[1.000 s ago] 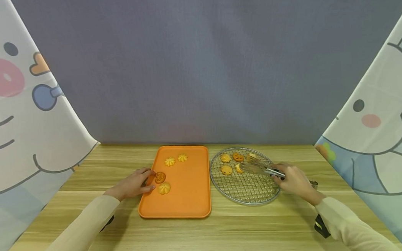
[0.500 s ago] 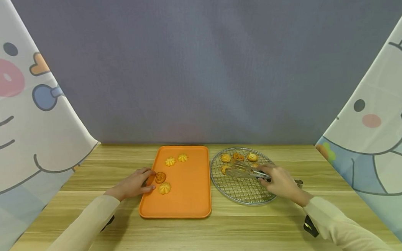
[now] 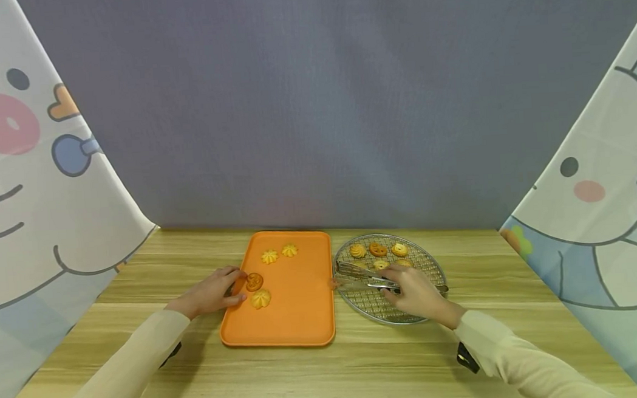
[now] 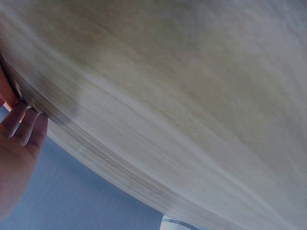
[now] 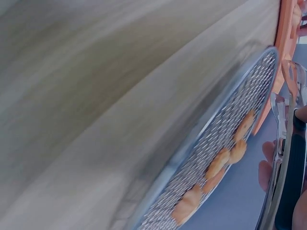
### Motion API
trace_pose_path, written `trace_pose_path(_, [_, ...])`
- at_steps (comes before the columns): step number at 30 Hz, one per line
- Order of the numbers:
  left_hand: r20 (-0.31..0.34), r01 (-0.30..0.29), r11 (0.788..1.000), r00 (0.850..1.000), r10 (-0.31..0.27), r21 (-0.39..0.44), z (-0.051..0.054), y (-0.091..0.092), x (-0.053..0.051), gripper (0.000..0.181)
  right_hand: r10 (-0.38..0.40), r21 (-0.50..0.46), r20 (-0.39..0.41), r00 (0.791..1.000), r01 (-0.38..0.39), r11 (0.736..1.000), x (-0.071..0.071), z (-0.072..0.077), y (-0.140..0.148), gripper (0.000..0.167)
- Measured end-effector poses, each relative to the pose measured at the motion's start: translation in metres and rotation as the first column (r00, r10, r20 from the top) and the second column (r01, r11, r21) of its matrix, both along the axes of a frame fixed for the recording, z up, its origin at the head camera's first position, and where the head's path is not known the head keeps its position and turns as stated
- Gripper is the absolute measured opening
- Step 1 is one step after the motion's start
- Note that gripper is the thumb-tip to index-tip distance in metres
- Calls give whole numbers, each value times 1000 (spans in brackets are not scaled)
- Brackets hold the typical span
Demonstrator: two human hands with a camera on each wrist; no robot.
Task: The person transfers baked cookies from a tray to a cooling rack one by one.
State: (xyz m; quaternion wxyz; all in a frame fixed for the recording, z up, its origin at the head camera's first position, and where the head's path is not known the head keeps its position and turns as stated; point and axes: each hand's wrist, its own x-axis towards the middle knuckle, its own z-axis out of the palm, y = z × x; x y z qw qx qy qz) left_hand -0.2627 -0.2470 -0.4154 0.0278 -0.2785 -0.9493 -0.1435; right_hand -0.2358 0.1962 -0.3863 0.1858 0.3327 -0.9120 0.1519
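We see the right hand (image 3: 414, 293) grasping a pair of tongs (image 3: 380, 285) over the round wire rack (image 3: 369, 305), though the knuckles hide much of the handle and only its dark end shows past the hand. The tongs' arms stand spread, their tips reaching the right rim of the orange tray (image 3: 304, 321); the lower tip is see-through and blends into the orange, so we cannot tell whether it touches. The right wrist view cuts off both hand and tongs at its right edge. Of the cookies (image 3: 400, 249) on the rack, the far row of three is plain to us, while the nearer ones lie partly behind the tongs and fingers. On the tray, a brown pretzel-like piece (image 3: 254, 281) lies just beside a pale fluted one (image 3: 260, 298), with two smaller fluted ones (image 3: 270, 257) farther back. The left hand (image 3: 209, 292) rests at the tray's left edge, thumb and forefinger over the rim; in the left wrist view it is cut off, with only a sliver of tray, and we cannot tell whether it pinches the edge. The wooden table (image 3: 286, 383) fills most of that view, blurred.
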Motion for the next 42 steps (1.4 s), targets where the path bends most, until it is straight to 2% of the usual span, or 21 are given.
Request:
trace_pose_path(6, [18, -11, 1000, 1000, 11, 0, 1, 1, 0, 46, 50, -6, 1, 999, -50, 999, 2, 3, -17, 36])
trace_pose_path(12, [2, -3, 1000, 1000, 3, 8, 3, 3, 1, 46, 109, 21, 14, 994, -109, 994, 3, 4, -33, 36])
trace_pose_path(21, [21, -12, 1000, 1000, 12, 6, 4, 1, 2, 47, 139, 75, -20, 990, -137, 988, 4, 5, -60, 36])
trace_pose_path(30, [7, -8, 1000, 1000, 8, 9, 3, 3, 2, 47, 193, 89, 46, 980, -197, 976, 4, 4, -86, 36])
trace_pose_path(37, [33, -23, 1000, 999, 23, 6, 3, 3, 2, 47, 189, 100, 47, 981, -193, 976, 2, 4, -103, 35])
trace_pose_path(42, [16, -17, 1000, 1000, 17, 2, 3, 3, 2, 46, 181, 122, 59, 982, -187, 975, -2, 2, -112, 35])
